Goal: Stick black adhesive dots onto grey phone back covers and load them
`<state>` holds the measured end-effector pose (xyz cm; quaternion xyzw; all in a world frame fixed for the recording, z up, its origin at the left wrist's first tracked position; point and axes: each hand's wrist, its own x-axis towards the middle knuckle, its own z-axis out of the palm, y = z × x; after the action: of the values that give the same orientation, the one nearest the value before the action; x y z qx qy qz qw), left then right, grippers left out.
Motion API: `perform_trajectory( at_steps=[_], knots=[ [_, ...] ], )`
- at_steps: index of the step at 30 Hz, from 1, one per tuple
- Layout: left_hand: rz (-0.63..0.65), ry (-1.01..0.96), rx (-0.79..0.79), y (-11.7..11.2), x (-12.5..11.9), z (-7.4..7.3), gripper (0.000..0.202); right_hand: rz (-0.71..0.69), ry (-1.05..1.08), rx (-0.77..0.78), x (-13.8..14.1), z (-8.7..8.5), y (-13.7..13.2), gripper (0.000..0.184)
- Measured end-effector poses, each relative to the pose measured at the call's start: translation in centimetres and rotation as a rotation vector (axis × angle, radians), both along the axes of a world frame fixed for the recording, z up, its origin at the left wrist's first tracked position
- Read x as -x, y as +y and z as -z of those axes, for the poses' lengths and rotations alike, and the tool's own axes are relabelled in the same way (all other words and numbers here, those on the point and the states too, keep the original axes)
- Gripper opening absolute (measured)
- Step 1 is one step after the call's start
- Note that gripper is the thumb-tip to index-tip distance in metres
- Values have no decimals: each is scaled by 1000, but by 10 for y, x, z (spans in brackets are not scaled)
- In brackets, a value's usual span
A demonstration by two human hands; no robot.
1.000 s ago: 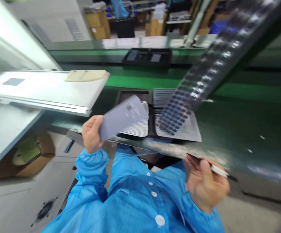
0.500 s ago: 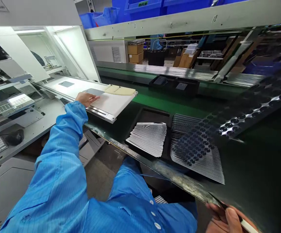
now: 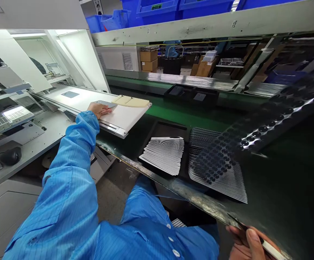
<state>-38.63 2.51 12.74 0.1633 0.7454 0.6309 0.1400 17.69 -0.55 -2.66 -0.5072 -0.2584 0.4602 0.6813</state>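
Observation:
My left hand [image 3: 100, 109] reaches to the white conveyor belt [image 3: 123, 117], its fingers closed on the near edge of a thin grey plate [image 3: 106, 103]. The plate looks slightly tilted up from the belt. Farther back lies a second grey plate [image 3: 70, 94]. At the lower right, my right hand [image 3: 250, 243] grips slim tweezers [image 3: 237, 221] with a dark pointed tip and a pale rear part. Ahead of that hand, thin plates [image 3: 164, 154] are fanned out in a black tray [image 3: 170, 128]. More stacked plates [image 3: 228, 186] stand to their right.
A sheet with rows of black discs [image 3: 250, 139] slants over the right-hand stack. A cream pad [image 3: 131, 101] sits on the belt's far side. Behind is a green work surface [image 3: 170, 113] with dark trays [image 3: 205, 99]. A metal beam [image 3: 173, 32] crosses above; a lit machine [image 3: 78, 54] is left.
My left fingers have closed on the grey plate, and its edge now appears raised. My right hand still holds the tweezers low on the right. The view has shifted slightly.

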Motion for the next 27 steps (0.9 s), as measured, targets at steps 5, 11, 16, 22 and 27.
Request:
perform_trajectory(
  at_steps=[5, 11, 16, 22, 27],
  knots=[
    [3, 181, 237, -24, -43, -15, 33, -13, 7, -53, 1, 4, -2, 37],
    [549, 554, 218, -68, -163, 13, 25, -108, -18, -96, 10, 13, -4, 29],
    [1133, 411, 72, -61, -252, 76, 33, -353, -105, -117, 27, 23, 0, 21],
    [1213, 309, -17, -10, -306, 114, 61, -508, -160, -104, 29, 31, -5, 20],
    [1285, 164, -62, 0, -321, 118, 66, -549, -71, -91, 13, 31, -15, 20]
  ],
)
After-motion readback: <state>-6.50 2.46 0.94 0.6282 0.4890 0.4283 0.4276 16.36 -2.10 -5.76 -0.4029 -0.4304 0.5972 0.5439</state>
